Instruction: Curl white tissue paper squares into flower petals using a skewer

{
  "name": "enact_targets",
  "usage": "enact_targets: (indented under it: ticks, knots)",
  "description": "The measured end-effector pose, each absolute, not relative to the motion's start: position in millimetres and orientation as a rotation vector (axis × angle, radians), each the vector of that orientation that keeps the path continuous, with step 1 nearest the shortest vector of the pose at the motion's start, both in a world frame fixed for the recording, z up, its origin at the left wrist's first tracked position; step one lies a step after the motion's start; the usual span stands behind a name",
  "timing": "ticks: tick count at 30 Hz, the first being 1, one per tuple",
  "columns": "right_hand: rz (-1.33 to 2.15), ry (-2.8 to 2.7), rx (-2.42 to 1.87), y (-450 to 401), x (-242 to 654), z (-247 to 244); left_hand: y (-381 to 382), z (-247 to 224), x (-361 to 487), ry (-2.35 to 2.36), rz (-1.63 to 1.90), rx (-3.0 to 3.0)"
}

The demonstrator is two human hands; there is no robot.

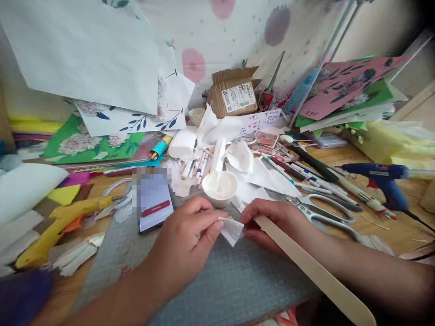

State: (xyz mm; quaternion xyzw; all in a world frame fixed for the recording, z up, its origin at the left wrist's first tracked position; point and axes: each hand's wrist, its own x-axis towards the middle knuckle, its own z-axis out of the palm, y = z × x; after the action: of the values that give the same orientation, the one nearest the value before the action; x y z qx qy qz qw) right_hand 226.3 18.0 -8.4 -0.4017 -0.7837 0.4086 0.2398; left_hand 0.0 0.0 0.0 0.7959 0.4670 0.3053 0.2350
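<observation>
Over the grey mat [217, 290] on the desk [78, 276], my left hand [186, 235] pinches one end of a small white piece [232, 231], thumb and finger pressed close. My right hand [275, 222] has its fingers curled round a flat wooden stick [312, 267], their tips at the far edge of the piece; whether they grip that edge too, I cannot tell. The piece is just in front of a white bowl [209, 195] with pale, smooth stuff [222, 182] in it.

As for how far things have got, the piece is already loose and small, narrow at my left fingers and flared towards my right. It is not joined to anything that I can see, and some of the pale stuff is unused. Whether any is on the piece or the stick's hidden end, I cannot tell. My phone [154, 203] lies to the left, scissors [311, 213] and a blue glue gun [384, 172] to the right.
</observation>
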Motion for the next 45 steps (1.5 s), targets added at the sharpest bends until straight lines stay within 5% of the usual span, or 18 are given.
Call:
enact_targets:
  ticks: [13,21,32,45]
  knots:
    - [0.918,-2.114,-0.924,15,221,-8,3,9,5,1.350,0.766,1.596]
    - [1.285,-1.709,-0.890,8,213,12,-2,6,14,1.037,0.911,0.981]
    - [1.191,-1.788,-0.898,4,199,17,-5,7,10,0.991,0.728,1.170]
    - [1.736,-1.455,-0.545,13,228,21,-1,15,3,0.924,0.810,1.169]
